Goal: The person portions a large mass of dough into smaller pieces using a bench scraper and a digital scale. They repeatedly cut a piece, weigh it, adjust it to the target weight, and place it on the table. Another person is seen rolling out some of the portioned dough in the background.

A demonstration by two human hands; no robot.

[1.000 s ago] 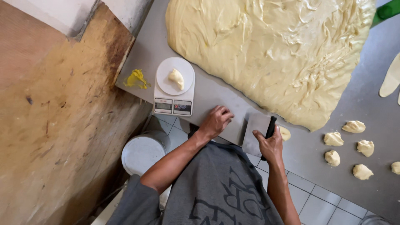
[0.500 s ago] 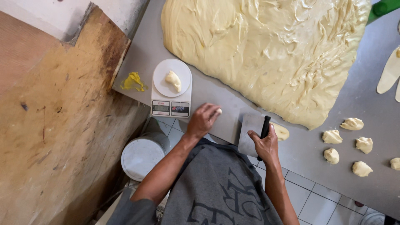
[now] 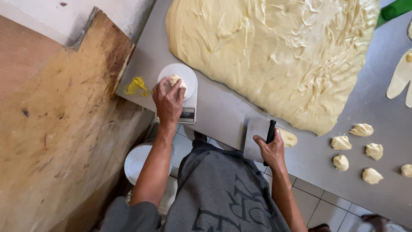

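My left hand (image 3: 168,99) reaches over the white kitchen scale (image 3: 185,92) and its fingers close around the small dough piece (image 3: 176,80) lying on the round pan. My right hand (image 3: 270,148) grips the black handle of a metal bench scraper (image 3: 256,138), blade flat on the steel table near the front edge. A small cut lump of dough (image 3: 288,138) lies just right of the scraper. The large pale yellow dough sheet (image 3: 274,56) covers the table behind both hands.
Several portioned dough balls (image 3: 356,150) sit at the right on the steel table (image 3: 223,107). A yellow scrap (image 3: 136,87) lies at the table's left corner. A white bucket (image 3: 137,161) stands on the tiled floor below. Another person's gloved hand (image 3: 401,77) shows at the right edge.
My left hand has moved from the table's front edge up to the scale and closed on the dough piece there. The right hand stays on the scraper.
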